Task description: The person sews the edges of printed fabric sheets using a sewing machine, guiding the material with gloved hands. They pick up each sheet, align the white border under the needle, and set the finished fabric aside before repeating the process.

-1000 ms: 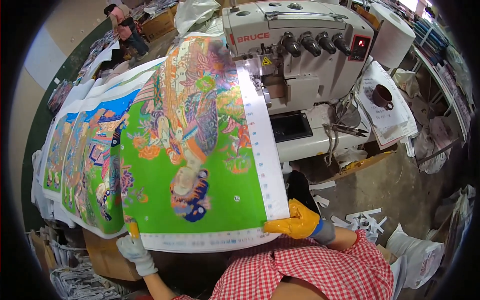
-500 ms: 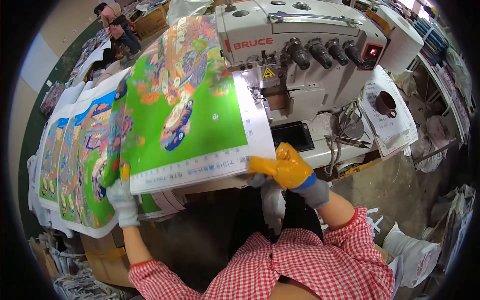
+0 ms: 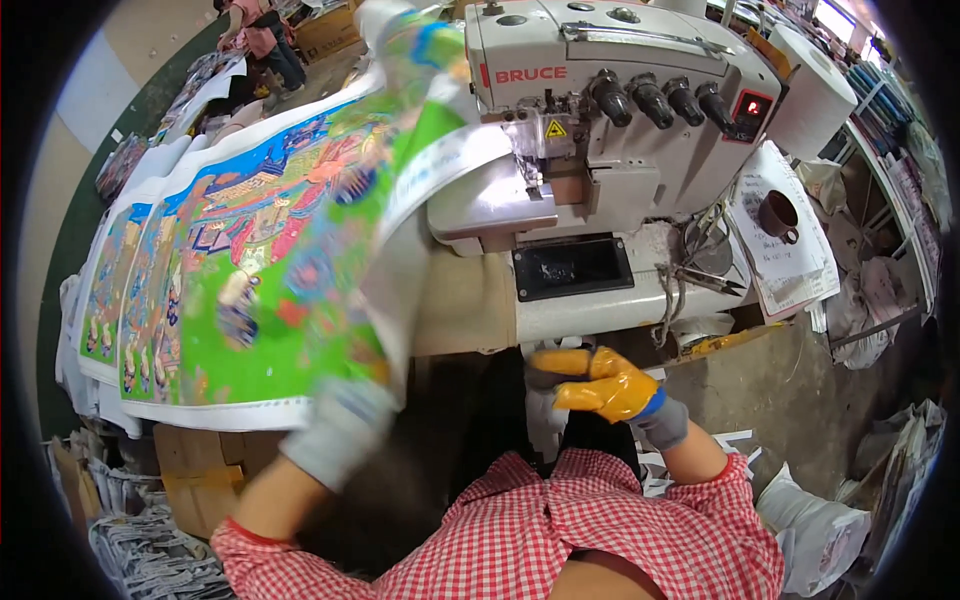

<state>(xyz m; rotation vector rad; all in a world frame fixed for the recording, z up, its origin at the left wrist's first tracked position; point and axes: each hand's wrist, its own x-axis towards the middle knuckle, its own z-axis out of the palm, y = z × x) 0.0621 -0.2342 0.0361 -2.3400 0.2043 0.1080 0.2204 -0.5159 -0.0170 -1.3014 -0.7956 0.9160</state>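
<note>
A printed cloth panel (image 3: 425, 125), green and many-coloured with a white margin, is raised and curled to the left of the overlock sewing machine (image 3: 640, 160), blurred by motion. At its near lower edge is my left hand (image 3: 345, 425), in a pale grey glove. Its fingers are smeared, but the panel's edge appears gripped in them. My right hand (image 3: 605, 385), in a yellow-coated glove, hovers in front of the machine's base, its fingers apart and holding nothing. Under the lit presser area, the machine's work plate (image 3: 495, 205) is uncovered.
More printed panels (image 3: 150, 300) lie overlapped on the left. Right of the machine are a thread cone (image 3: 800, 85), scissors (image 3: 705, 280) and a dark mug (image 3: 776, 214) on a notepad (image 3: 800, 270). A cardboard box (image 3: 205, 480) stands below left. Another person (image 3: 262, 40) bends far left.
The panel has left the machine's plate and swung up and left. My left hand has moved right, while my right hand has let go of the panel's corner, dropping slightly lower.
</note>
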